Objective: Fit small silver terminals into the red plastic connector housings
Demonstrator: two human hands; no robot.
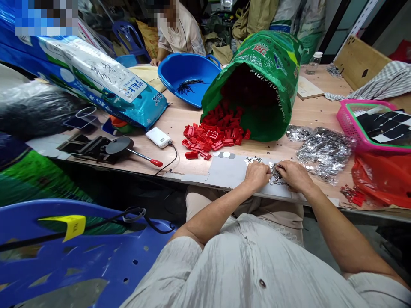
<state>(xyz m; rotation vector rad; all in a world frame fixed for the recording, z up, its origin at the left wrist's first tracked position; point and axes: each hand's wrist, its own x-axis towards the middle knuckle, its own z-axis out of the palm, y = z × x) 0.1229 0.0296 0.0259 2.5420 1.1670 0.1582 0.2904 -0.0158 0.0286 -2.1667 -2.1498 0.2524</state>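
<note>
Over a grey sheet point(224, 171) at the table's front edge, both hands work close together. My left hand point(257, 175) is closed with its fingers curled inward; what they hold is hidden. Across from it, my right hand point(296, 175) is closed too, its fingertips at a small pile of shiny metal parts point(275, 172) between the hands. Whether it pinches one of them is too small to tell. More tiny metal pieces point(254, 159) lie just beyond my left hand. Behind the sheet, red plastic parts point(218, 132) spill from a green sack point(269, 51).
Right of my hands lie clear bags of metal parts point(326, 152), a pink basket point(345, 124) and a red bag point(382, 179). To the left are a lever tool point(118, 146), a white power bank point(158, 137) and a blue basin point(167, 75). Another person point(184, 30) sits opposite.
</note>
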